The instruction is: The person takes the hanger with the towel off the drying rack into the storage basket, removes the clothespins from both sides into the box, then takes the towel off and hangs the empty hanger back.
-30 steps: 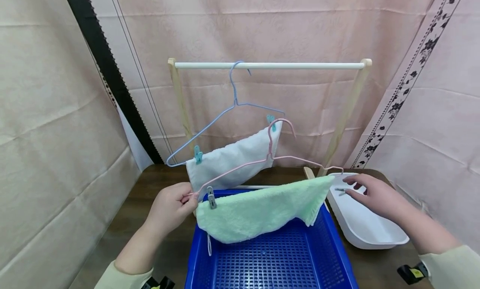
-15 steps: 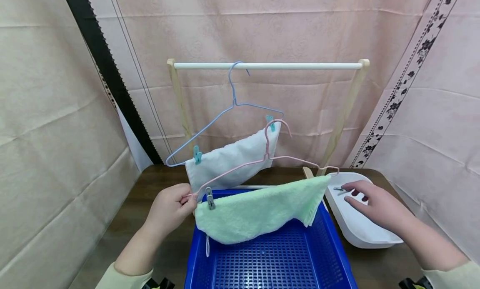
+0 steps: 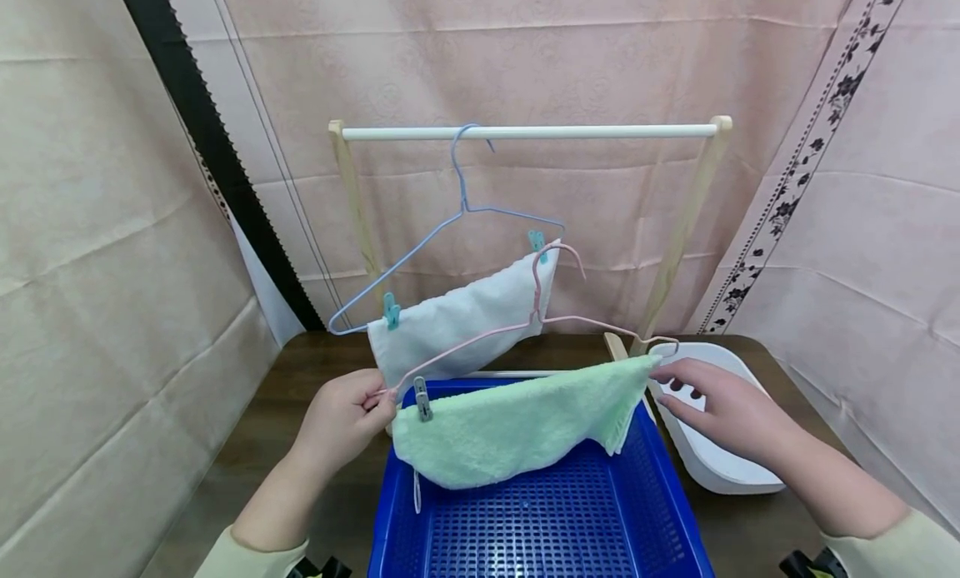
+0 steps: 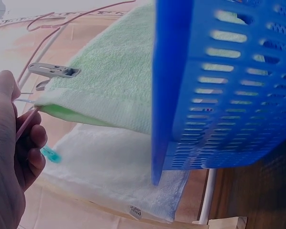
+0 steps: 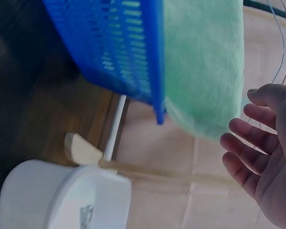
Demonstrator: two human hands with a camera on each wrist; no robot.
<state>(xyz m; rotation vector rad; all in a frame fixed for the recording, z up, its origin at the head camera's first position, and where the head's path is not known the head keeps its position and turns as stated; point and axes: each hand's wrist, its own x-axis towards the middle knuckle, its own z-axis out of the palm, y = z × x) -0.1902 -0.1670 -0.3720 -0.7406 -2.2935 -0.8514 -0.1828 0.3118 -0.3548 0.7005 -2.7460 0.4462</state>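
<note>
My left hand (image 3: 348, 411) pinches the left end of a pink wire hanger (image 3: 480, 338). A light green towel (image 3: 525, 420) hangs from its lower bar, held near the left end by a grey clothespin (image 3: 423, 398). In the left wrist view that clothespin (image 4: 55, 70) sits just past my thumb. My right hand (image 3: 720, 403) is beside the towel's upper right corner, thumb and fingers apart. The right wrist view shows the right hand (image 5: 271, 148) with relaxed fingers and nothing between them; whether the fingertips touch the towel (image 5: 205, 62) is unclear.
A blue basket (image 3: 660, 486) stands under the towel. Behind, a blue hanger (image 3: 427, 236) on the rack's white rod (image 3: 600, 132) carries a white towel (image 3: 457, 316) with teal clothespins (image 3: 392, 310). At right is a white tray (image 3: 720, 470); something grey (image 5: 86, 217) lies inside.
My right hand has moved left from above the white tray to the green towel's right corner. The left hand keeps its grip on the pink hanger, nearly still.
</note>
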